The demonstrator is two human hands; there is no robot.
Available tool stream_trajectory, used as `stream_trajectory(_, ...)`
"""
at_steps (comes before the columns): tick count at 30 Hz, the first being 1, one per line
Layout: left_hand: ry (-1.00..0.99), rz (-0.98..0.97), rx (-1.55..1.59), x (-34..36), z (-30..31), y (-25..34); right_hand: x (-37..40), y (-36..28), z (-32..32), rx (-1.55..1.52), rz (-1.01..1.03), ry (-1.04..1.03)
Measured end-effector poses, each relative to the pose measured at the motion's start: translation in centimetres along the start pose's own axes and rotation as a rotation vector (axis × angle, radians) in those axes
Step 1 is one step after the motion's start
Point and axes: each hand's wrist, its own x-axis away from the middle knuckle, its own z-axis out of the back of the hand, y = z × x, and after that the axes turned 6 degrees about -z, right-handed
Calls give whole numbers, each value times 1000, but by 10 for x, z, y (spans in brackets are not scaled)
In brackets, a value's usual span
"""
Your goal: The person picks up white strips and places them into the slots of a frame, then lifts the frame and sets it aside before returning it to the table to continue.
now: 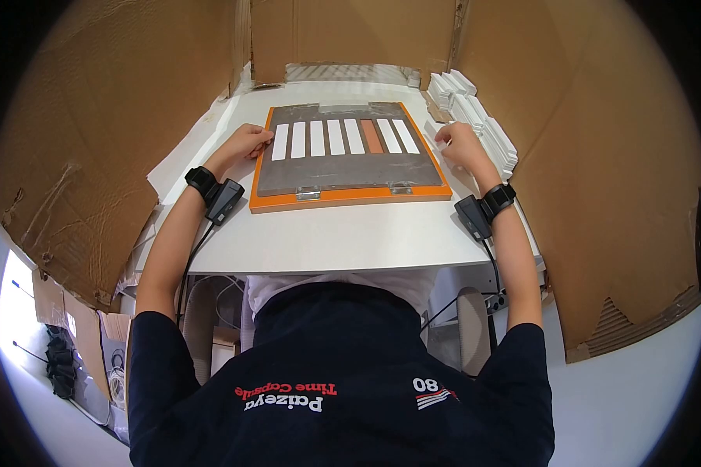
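A grey panel [335, 175] lies on an orange board [350, 198] in front of me, with a row of upright slots. White strips [317, 138] show in most slots; one right of the middle shows an orange-brown strip-shaped area [371, 137]. My left hand [251, 142] is closed at the board's left edge, its fingertips right at the frame beside the first white strip. My right hand [459, 145] is closed just beyond the board's right edge, thumb and fingers bent together beside the stacked white strips [487, 140]. What either hand holds, if anything, is hidden.
White strips stand in several bundles along the table's right side. Cardboard walls [350, 39] enclose the white table [343, 245] at the back and sides. Clear hinges [308, 193] sit on the board's near edge. Each wrist wears a black strapped device [224, 201] with a cable.
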Motion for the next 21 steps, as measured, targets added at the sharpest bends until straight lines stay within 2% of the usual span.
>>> stream_trajectory(2,0,1,-1,2,0,2,-1,1,0,-10,-7,54)
stream_trajectory(5,4,-2,4,0,-1,1,5,-9,6,19,-68,-102)
stream_trajectory(11,8,-15,13,1,-1,0,0,0,1,15,-27,22)
stream_trajectory(14,20,-29,39,-2,-2,-3,6,-9,5,-55,-147,-137)
stream_trajectory(20,25,-19,29,-1,-1,-2,2,-3,2,13,-9,24)
stream_trajectory(21,28,-20,29,-1,-2,-2,2,-4,3,11,-25,-3)
